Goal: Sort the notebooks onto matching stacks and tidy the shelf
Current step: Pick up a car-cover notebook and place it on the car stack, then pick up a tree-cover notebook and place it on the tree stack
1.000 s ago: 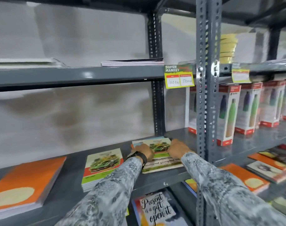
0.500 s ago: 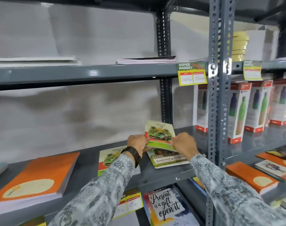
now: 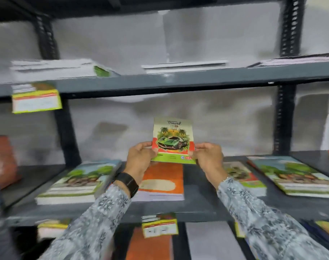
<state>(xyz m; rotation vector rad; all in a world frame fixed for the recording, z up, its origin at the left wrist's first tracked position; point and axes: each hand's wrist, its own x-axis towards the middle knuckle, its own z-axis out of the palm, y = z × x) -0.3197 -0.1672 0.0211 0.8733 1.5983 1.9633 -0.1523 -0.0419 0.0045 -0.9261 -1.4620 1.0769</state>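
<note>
Notebooks lie in stacks along our grey shelf [image 3: 197,207], bare metal between them; an orange stack [image 3: 163,182] sits mid-shelf. Above it our left hand [image 3: 141,162] and right hand [image 3: 208,158] grip the car-cover notebook [image 3: 174,141] upright by its side edges.
</note>
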